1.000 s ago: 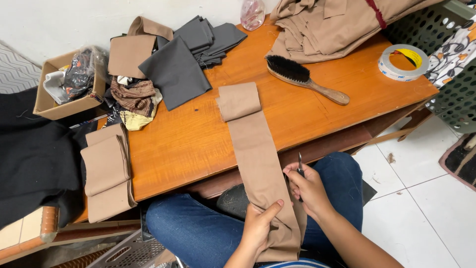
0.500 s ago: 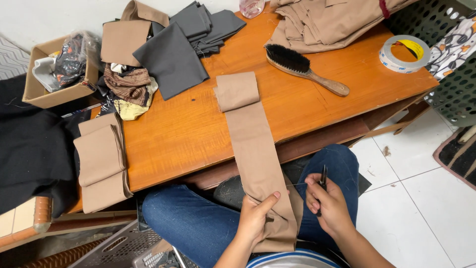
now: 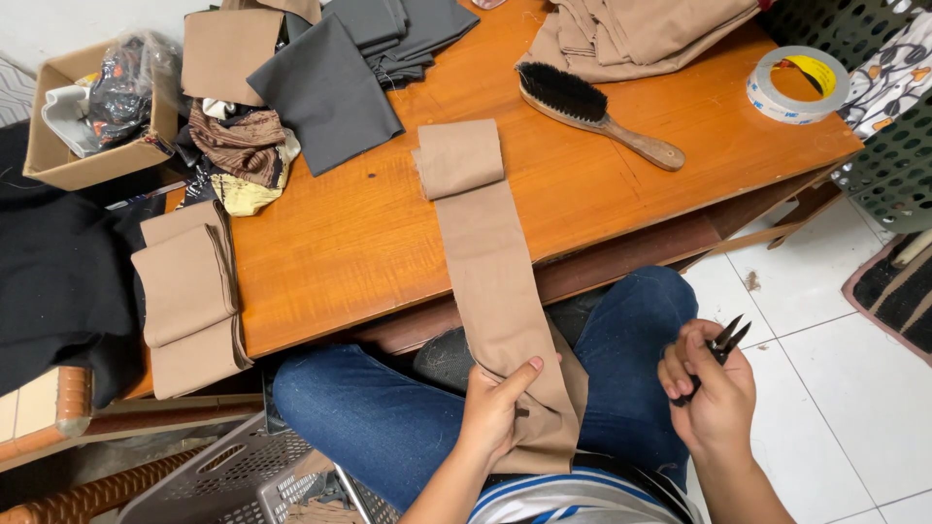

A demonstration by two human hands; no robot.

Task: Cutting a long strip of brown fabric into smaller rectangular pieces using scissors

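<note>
A long tan fabric strip (image 3: 490,262) runs from the wooden table (image 3: 340,243) down over my lap, its far end folded over on the tabletop. My left hand (image 3: 495,408) grips the strip's lower part on my lap, thumb on top. My right hand (image 3: 714,393) is off to the right above my knee, away from the strip, and holds small black thread snips (image 3: 718,347) with the blades pointing up and right.
On the table lie a wooden brush (image 3: 592,112), a tape roll (image 3: 798,82), tan garments (image 3: 641,34), grey cloth pieces (image 3: 340,78) and folded tan pieces (image 3: 189,291). A cardboard box (image 3: 87,112) sits far left. A plastic basket (image 3: 243,475) stands by my left leg.
My right hand has moved away from the strip to the right with the snips. My left hand has kept hold of the strip on my lap.
</note>
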